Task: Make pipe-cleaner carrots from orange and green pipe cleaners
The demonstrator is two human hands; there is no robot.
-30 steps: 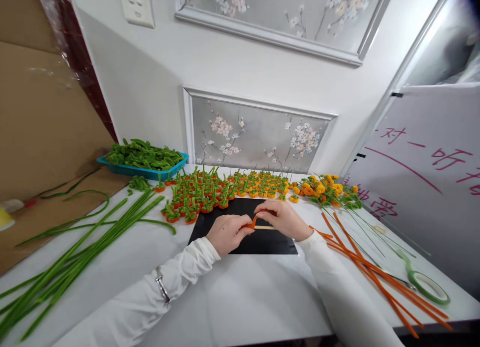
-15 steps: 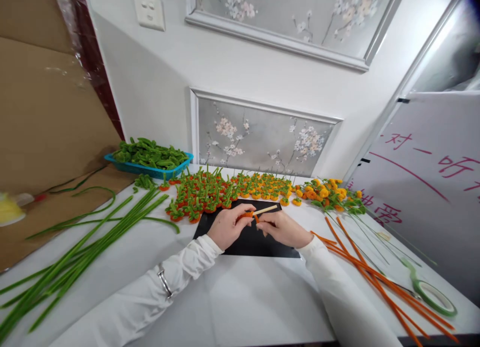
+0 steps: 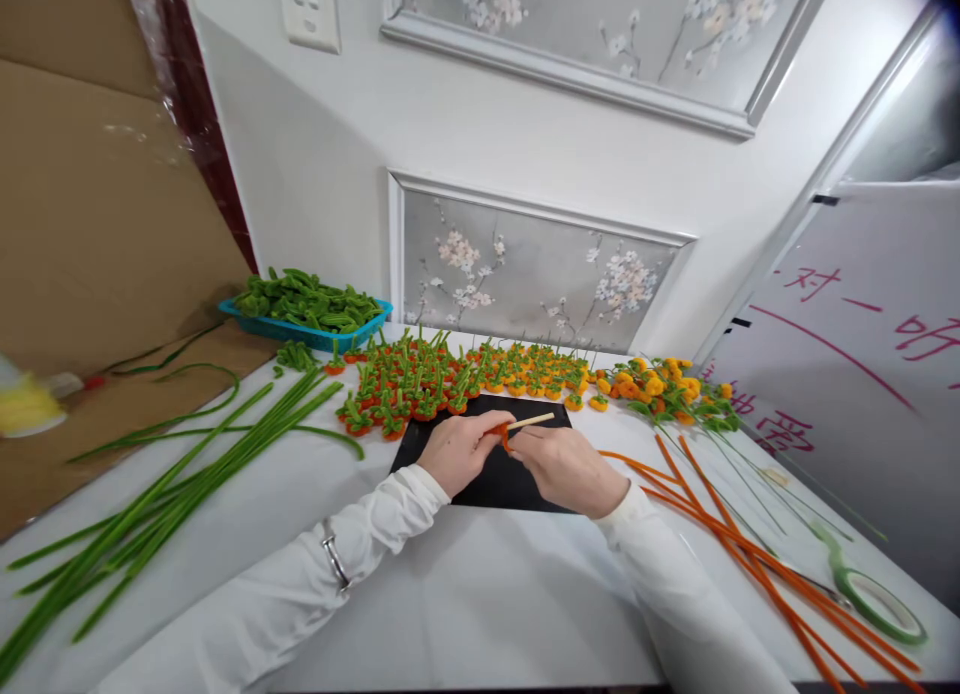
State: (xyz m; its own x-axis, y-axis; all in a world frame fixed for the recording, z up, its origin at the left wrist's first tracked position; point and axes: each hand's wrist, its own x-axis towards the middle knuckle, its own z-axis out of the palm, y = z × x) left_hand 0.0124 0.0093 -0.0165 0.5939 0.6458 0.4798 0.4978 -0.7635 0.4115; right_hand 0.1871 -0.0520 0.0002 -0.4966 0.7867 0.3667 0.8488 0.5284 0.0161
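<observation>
My left hand (image 3: 463, 450) is closed around a thin pale stick (image 3: 534, 419), which points to the right. An orange pipe cleaner (image 3: 505, 436) is wound on the stick by the left fingertips. My right hand (image 3: 570, 466) pinches the same pipe cleaner just below the stick, its fingers close to the left ones. Both hands are over a black mat (image 3: 487, 489). Behind them stand several small orange fuzzy pieces (image 3: 394, 429) with green tops, and similar yellow ones (image 3: 574, 402) to their right.
Long green pipe cleaners (image 3: 202, 484) lie on the left of the white table (image 3: 450, 614). A blue basket (image 3: 300, 332) of green fuzzy pieces stands at the back left. Orange pipe cleaners (image 3: 739, 534), green tape (image 3: 881, 606) and a bunch of yellow-orange flowers (image 3: 660, 384) lie on the right.
My right hand has turned, its back now more upward, and its fingers have come round closer under the stick. The left hand keeps its hold. The whole view has shifted slightly.
</observation>
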